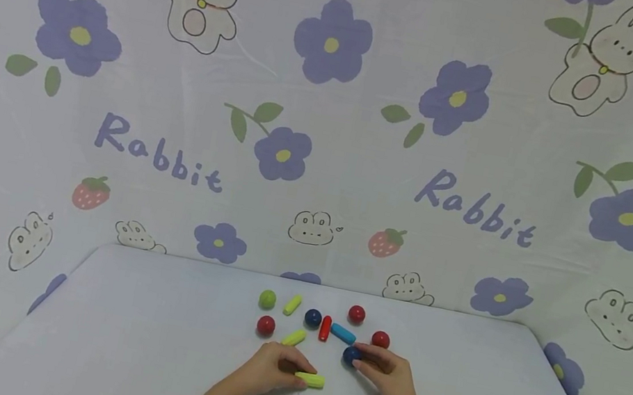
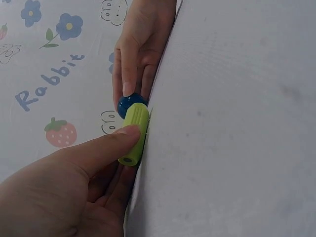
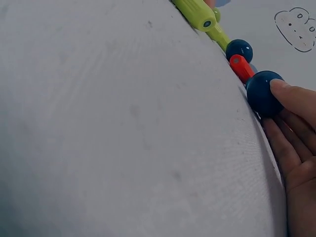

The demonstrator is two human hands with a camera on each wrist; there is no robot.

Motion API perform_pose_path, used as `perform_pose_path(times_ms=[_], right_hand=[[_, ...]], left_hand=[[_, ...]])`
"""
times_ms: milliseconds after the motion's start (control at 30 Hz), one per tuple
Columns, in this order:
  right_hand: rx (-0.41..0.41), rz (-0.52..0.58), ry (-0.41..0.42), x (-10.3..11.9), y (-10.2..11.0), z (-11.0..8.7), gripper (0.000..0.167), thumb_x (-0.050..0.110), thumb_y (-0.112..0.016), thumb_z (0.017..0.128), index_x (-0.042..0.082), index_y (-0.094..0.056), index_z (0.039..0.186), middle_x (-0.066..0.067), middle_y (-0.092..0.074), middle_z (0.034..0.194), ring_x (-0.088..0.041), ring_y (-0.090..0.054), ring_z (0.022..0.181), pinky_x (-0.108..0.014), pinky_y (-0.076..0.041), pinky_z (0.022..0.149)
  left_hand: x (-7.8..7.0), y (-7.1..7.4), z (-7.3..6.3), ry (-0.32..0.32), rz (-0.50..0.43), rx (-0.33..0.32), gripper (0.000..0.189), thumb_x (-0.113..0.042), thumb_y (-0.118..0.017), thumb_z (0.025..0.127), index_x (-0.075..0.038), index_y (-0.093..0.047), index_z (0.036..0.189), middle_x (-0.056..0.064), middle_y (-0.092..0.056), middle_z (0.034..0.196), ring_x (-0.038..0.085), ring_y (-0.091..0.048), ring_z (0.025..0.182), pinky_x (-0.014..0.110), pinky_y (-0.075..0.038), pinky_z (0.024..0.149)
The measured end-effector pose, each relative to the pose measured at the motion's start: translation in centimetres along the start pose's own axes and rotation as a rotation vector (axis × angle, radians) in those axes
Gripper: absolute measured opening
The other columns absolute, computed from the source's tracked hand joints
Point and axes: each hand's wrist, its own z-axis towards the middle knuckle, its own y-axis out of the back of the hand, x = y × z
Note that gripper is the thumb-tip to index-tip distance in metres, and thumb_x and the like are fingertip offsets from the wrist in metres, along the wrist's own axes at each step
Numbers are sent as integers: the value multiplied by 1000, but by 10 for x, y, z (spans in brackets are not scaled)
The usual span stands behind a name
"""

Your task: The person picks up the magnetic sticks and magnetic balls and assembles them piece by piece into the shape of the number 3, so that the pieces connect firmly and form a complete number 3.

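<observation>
My left hand (image 1: 266, 369) pinches a short yellow-green rod (image 1: 312, 380) between thumb and fingers, low over the white table. The rod's end shows a small dark disc in the left wrist view, where the thumb (image 2: 111, 145) lies along its side. To the right, my right hand (image 1: 393, 377) holds a dark blue ball (image 1: 350, 356) by thumb and fingertips; the right wrist view has this ball (image 3: 265, 94) close up. Rod and held ball are apart in the head view. Just behind the ball lies a light blue rod (image 1: 343, 333).
Behind the hands lie a red rod (image 1: 325, 328), another dark blue ball (image 1: 313, 318), yellow-green rods (image 1: 292, 305) (image 1: 294, 337), a green ball (image 1: 267, 299) and red balls (image 1: 265, 325) (image 1: 356, 315) (image 1: 380, 339). A patterned cloth (image 1: 342, 230) hangs beyond the white table (image 1: 154, 324).
</observation>
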Motion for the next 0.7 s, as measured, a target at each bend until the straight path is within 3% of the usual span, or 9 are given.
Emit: perform_pose_path(times_ms=[167, 400, 533, 700], right_hand=[[-6, 5, -2, 3, 1, -2, 33, 17, -74, 73, 13, -67, 105, -1, -62, 105, -13, -57, 99, -25, -45, 80], [19, -12, -44, 3, 2, -4, 33, 23, -75, 72, 16, -67, 104, 1, -63, 103, -13, -56, 100, -25, -45, 81], [56, -12, -72, 6, 2, -7, 33, 22, -75, 73, 16, -67, 105, 1, -63, 104, -14, -55, 102, -24, -44, 82], [132, 7, -61, 24, 0, -14, 33, 16, -71, 77, 8, -65, 108, -4, -62, 106, -19, -54, 104, -25, -44, 82]], left_hand=[[-11, 2, -1, 41, -7, 6, 22, -3, -70, 75, -8, -69, 97, -1, -66, 90, 15, -61, 82, 24, -47, 74], [-12, 2, -1, 43, -3, 0, 22, -4, -71, 75, -8, -69, 97, -1, -66, 89, 14, -61, 81, 23, -47, 73], [-6, 1, 1, 43, -8, -6, 23, -3, -71, 74, -8, -69, 96, -1, -66, 89, 13, -61, 80, 23, -47, 72], [12, -2, 6, 57, 9, -17, 23, -7, -72, 73, -13, -70, 95, -6, -66, 87, 9, -60, 78, 22, -47, 71]])
